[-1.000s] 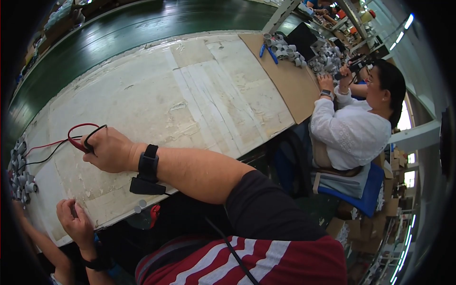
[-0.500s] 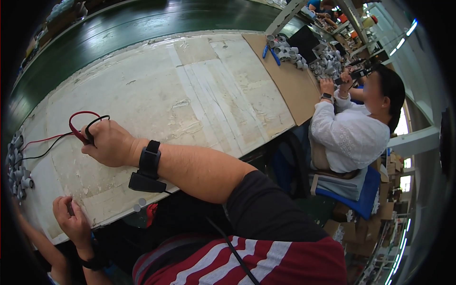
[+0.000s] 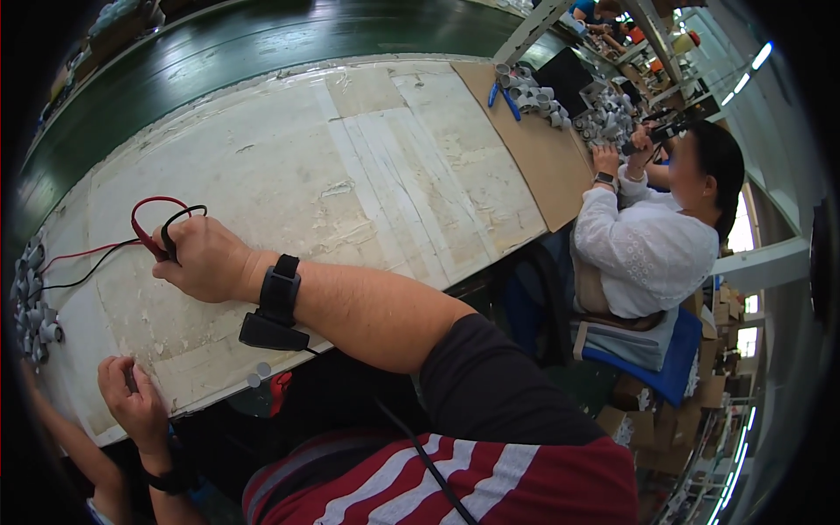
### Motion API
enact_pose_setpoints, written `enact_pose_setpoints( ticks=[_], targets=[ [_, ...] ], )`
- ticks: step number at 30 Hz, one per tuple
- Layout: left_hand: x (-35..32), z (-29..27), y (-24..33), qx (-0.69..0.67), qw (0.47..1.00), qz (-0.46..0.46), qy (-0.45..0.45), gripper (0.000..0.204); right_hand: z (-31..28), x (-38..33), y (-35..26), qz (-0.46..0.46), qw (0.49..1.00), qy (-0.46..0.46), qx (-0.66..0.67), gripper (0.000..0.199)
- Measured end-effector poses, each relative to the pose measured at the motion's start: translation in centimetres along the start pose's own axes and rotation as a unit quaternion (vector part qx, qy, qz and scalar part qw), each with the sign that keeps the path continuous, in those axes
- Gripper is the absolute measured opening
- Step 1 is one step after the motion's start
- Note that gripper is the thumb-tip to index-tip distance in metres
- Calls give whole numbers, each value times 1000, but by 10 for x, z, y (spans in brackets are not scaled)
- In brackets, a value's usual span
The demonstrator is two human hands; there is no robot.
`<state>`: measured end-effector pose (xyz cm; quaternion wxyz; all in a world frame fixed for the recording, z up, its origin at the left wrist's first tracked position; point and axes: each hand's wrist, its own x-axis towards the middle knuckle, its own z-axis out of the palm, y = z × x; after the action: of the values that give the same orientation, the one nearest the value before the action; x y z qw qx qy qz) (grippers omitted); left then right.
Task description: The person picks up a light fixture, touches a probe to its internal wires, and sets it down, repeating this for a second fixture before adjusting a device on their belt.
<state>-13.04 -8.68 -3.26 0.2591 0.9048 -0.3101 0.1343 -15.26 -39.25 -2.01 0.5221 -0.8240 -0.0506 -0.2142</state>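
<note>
My right hand, black strap and small box at its wrist, is closed around a red lead and a black lead. Both leads loop above the fingers, and thinner red and black wires trail from them to the left across the worn white tabletop. What the leads end in is hidden by the hand. At the lower left, by the table's near edge, my left hand rests with curled fingers; whatever is inside them, if anything, does not show. Grey pipe-like fittings are heaped at the far left.
Another person's forearm reaches in at the left edge. On the right, a seated co-worker in white handles parts. Brown cardboard holds blue-handled pliers and grey fittings. Two grey discs lie near the front edge. A green belt runs behind.
My right hand has shifted very slightly to the right and up with the leads still in its grip. My left hand has barely moved.
</note>
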Motion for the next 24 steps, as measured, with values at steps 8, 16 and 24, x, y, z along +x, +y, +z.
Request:
enact_pose_setpoints(
  ticks=[8,16,24],
  targets=[
    [-2,-2,2,8,1000,2,4,10,-3,-3,-13,-29,998,24,58,16],
    [4,-2,7,19,1000,21,8,9,1,0,-4,-20,1000,2,10,16],
    [4,-2,7,17,1000,-10,-2,10,-3,1,-8,-14,1000,-13,14,17]
  ],
)
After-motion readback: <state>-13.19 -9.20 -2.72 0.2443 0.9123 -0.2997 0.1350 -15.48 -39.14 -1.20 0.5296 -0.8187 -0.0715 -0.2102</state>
